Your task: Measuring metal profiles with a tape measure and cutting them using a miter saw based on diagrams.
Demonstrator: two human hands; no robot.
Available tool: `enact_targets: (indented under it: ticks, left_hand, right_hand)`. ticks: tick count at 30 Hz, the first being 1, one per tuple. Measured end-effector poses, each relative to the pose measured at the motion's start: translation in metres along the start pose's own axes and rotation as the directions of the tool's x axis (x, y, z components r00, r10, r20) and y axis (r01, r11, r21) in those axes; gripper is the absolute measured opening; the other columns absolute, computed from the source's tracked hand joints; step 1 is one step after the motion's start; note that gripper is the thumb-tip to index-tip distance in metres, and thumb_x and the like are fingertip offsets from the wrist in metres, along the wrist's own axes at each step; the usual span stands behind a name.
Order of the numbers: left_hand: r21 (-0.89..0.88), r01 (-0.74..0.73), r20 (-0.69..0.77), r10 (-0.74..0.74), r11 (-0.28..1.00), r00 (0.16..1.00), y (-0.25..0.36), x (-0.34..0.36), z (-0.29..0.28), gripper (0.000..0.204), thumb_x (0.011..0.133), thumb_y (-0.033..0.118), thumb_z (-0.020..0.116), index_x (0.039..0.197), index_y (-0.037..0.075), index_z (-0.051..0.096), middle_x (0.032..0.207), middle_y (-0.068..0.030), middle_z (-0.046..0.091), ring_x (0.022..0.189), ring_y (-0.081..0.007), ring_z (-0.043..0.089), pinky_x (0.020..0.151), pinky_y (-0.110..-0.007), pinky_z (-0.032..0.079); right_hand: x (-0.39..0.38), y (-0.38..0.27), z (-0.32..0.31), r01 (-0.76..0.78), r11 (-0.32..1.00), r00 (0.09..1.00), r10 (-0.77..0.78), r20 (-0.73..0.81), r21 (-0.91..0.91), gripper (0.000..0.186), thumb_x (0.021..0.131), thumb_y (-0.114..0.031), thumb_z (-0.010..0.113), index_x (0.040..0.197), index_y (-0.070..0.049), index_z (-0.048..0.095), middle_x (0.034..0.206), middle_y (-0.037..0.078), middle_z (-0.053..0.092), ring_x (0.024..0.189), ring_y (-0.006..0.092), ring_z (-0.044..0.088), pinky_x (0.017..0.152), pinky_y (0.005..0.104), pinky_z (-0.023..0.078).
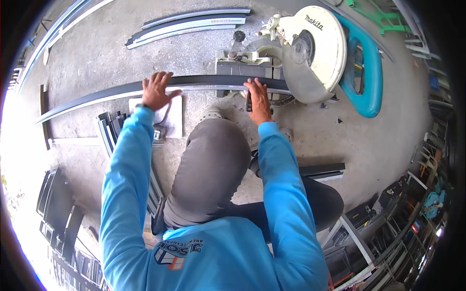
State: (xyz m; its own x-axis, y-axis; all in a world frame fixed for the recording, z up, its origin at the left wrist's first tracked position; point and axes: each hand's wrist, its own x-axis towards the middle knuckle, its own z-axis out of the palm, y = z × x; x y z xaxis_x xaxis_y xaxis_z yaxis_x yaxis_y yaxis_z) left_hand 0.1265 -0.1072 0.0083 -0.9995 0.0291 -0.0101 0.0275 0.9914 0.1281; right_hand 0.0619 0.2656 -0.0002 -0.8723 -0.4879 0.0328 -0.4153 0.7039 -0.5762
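Note:
A long dark metal profile point(204, 81) with a silver edge lies across the bed of a miter saw point(315, 53) with a cream guard and teal handle. My left hand point(158, 92) rests on the profile with fingers spread. My right hand point(257, 99) is curled at the profile beside the saw bed, holding a small black object point(249, 102) that is partly hidden. Below my left hand lie a white sheet point(174, 126) and a small silver item point(159, 133), too small to identify.
Profiles lie behind point(189, 26), beside my left arm point(107, 131) and by my right knee point(320, 170). Dark panels point(58, 208) stand at lower left. A green metal frame point(383, 19) is at upper right, and cluttered metal racks point(364, 247) line the lower right.

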Motion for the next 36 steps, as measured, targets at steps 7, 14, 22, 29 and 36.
enact_targets:
  ticks: [7,14,22,29,36]
  left_hand:
    - [-0.111,0.085,0.412,-0.032,0.99,0.91,0.015,0.076,0.012,0.067,0.086,0.064,0.065,0.136,0.02,0.056,0.12,-0.011,0.065,0.122,-0.0328,0.056,0.105,-0.053,0.038]
    - [-0.316,0.064,0.384,0.066,0.947,0.921,0.085,0.116,0.03,0.079,0.083,0.062,0.07,0.147,0.025,0.042,0.128,-0.0154,0.065,0.119,-0.0359,0.062,0.103,-0.052,0.047]
    - [-0.342,0.111,0.445,0.057,0.933,0.894,0.103,0.128,0.021,0.082,0.08,0.061,0.074,0.146,0.023,0.044,0.122,-0.0172,0.069,0.115,-0.037,0.065,0.101,-0.048,0.049]
    - [-0.374,0.077,0.442,0.104,0.924,0.891,0.099,0.13,0.033,0.085,0.08,0.056,0.076,0.148,0.023,0.039,0.122,-0.0183,0.068,0.115,-0.0379,0.065,0.101,-0.048,0.049]
    - [-0.401,0.06,0.507,0.167,0.914,0.845,0.092,0.139,0.035,0.085,0.079,0.044,0.079,0.148,0.018,0.037,0.119,-0.024,0.067,0.113,-0.0424,0.064,0.099,-0.049,0.049]
  right_hand:
    - [-0.053,-0.096,-0.108,-0.047,0.895,0.921,0.211,-0.327,0.443,0.018,0.101,-0.011,0.055,0.117,-0.004,0.057,0.091,0.019,0.072,0.08,0.0325,0.072,0.073,0.0411,0.057]
    - [-0.019,-0.131,-0.295,0.016,0.996,0.581,-0.079,-0.81,-0.086,0.031,0.103,-0.019,0.055,0.119,0.004,0.043,0.11,0.024,0.065,0.1,0.0294,0.068,0.085,0.0425,0.058]
    - [0.086,-0.076,-0.355,-0.364,0.931,0.782,0.317,-0.537,0.018,0.064,0.094,-0.051,0.066,0.125,0.003,0.051,0.119,0.018,0.066,0.113,0.0236,0.062,0.097,0.0293,0.046]
    - [0.057,-0.058,-0.328,-0.557,0.746,0.733,0.648,-0.207,0.364,0.083,0.098,-0.07,0.037,0.121,0.006,0.061,0.1,0.017,0.071,0.088,0.0246,0.07,0.075,0.0358,0.055]
    - [-0.004,-0.036,-0.266,-0.5,0.544,0.675,0.732,-0.091,0.674,0.089,0.098,-0.074,0.025,0.128,0.004,0.058,0.11,0.021,0.069,0.093,0.0302,0.07,0.08,0.0402,0.056]
